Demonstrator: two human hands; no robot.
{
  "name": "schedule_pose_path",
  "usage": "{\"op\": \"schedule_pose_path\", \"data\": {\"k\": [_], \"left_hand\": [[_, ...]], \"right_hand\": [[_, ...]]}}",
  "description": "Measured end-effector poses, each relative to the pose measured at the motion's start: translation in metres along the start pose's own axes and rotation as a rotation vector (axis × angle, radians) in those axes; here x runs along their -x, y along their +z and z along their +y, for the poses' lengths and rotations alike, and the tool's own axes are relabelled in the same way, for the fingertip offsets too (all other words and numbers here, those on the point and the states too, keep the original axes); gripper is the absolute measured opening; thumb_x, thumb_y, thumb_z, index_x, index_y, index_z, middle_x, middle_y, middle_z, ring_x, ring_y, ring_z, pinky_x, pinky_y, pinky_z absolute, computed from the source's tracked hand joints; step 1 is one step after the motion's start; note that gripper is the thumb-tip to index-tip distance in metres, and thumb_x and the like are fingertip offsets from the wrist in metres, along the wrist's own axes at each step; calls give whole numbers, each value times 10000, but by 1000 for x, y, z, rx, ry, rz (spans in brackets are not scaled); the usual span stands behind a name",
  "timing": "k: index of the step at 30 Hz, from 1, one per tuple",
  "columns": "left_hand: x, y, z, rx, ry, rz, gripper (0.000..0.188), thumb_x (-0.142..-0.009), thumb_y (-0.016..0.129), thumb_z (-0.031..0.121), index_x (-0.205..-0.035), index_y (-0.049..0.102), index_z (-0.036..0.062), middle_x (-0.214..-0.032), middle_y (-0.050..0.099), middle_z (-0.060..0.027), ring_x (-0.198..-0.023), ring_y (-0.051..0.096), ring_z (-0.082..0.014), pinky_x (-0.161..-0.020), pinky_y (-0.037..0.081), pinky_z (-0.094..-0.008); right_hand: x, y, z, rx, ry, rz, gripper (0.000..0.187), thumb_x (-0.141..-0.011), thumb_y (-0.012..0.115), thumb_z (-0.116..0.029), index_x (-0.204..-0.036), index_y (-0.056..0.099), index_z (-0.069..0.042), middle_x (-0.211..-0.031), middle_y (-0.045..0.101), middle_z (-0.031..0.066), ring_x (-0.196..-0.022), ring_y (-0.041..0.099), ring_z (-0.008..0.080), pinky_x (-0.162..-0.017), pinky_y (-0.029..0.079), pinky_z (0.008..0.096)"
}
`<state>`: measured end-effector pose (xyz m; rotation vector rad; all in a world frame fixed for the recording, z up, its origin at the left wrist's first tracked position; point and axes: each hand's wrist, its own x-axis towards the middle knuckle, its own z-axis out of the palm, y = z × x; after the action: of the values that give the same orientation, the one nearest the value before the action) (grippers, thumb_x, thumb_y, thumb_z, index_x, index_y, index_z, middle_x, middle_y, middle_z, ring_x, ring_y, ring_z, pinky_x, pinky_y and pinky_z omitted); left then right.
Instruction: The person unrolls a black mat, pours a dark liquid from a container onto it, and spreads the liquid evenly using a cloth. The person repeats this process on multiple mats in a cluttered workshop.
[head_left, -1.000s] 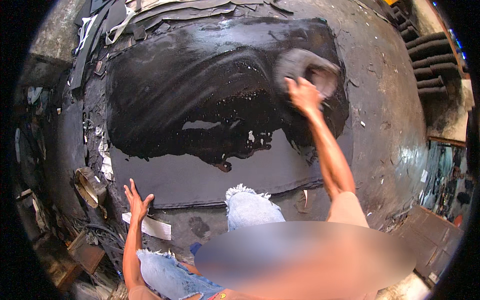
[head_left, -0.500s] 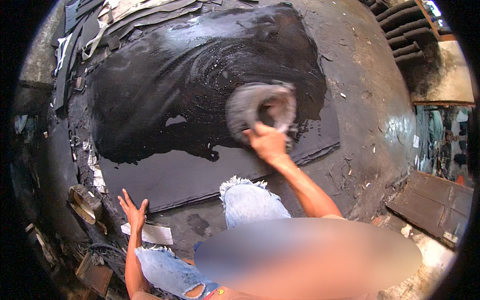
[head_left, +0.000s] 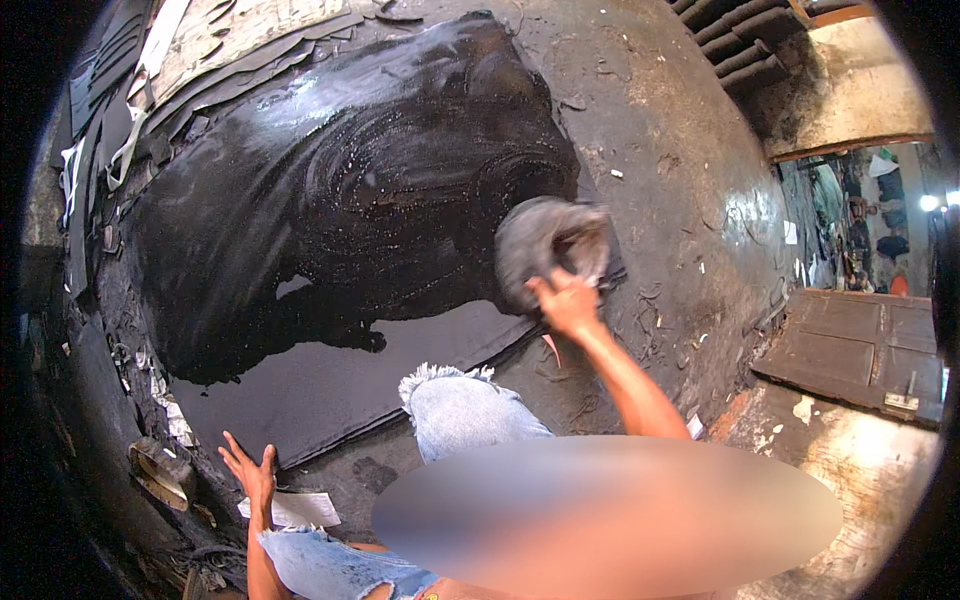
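A large dark sheet (head_left: 300, 400) lies on the floor in front of me, with a stack of edges showing along its near side. Glossy wet black coating (head_left: 230, 250) covers most of it, leaving a dull strip along the near edge. My right hand (head_left: 570, 303) is closed on the rim of a round, grey, ring-shaped pad (head_left: 520, 250), blurred by motion, at the sheet's right end. I cannot make out what the pad is made of. Beside the sheet's near left corner, my left hand (head_left: 252, 475) has its fingers spread and holds nothing.
White paper (head_left: 305, 509) lies beside my left hand, near a dirty shoe-like object (head_left: 162, 472). Dark strips and scraps (head_left: 105, 130) pile up at far left. Black rolls (head_left: 745, 50) are stacked at far right, above a brown panel (head_left: 830, 340) near a doorway.
My right hand has swept the ring-shaped pad rightward to the sheet's end, and coating reaches farther there. The view has shifted right. My left hand stays by the near left corner.
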<state>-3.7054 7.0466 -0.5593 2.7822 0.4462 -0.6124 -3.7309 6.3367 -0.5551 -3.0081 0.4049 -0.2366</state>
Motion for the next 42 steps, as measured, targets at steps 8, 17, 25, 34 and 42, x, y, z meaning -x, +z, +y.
{"op": "schedule_pose_path", "data": {"k": [8, 17, 25, 34, 42], "left_hand": [[-6, 7, -5, -32, 52, 12, 1061, -841, 711, 586, -1621, 70, 262, -1628, 12, -321, -1485, 99, -536, -1179, 173, -604], [12, -15, 11, -74, 226, 46, 1136, -692, 863, 379, -1607, 205, 233, -1605, 184, -309, -1444, 255, -484, -1171, 261, -538], [22, -24, 11, -38, 188, 150, 987, -735, 844, 285, -1568, 321, 205, -1614, 265, -201, -1433, 302, -431, -1162, 293, -514], [27, -26, -92, 182, 164, 269, 517, -809, 774, 124, -1314, 664, 120, -1436, 544, -186, -1295, 520, -363, -1113, 390, -437], [25, -19, -85, 272, 128, 322, 481, -849, 742, 152, -1322, 662, 132, -1458, 521, -190, -1329, 488, -367, -1117, 383, -433]], "right_hand": [[-164, 9, 73, -70, 390, -174, 689, -893, 599, -624, -1135, 659, 19, -1063, 670, 319, -1034, 651, 476, -852, 511, 546], [-31, -1, 84, -57, 451, -79, 606, -896, 642, -589, -909, 658, 17, -839, 672, 275, -826, 660, 446, -744, 492, 514], [42, 23, -176, -425, -464, -327, 353, -844, 738, -422, -808, 605, -97, -728, 606, 85, -674, 620, 306, -594, 482, 442], [38, 5, -151, -382, -306, -326, 285, -834, 774, -341, -1011, 706, -128, -809, 694, 109, -754, 674, 336, -655, 519, 437], [-116, 42, -335, -417, -237, -310, 562, -960, 544, -574, -903, 641, -24, -814, 677, 253, -803, 663, 457, -699, 490, 542]]}}
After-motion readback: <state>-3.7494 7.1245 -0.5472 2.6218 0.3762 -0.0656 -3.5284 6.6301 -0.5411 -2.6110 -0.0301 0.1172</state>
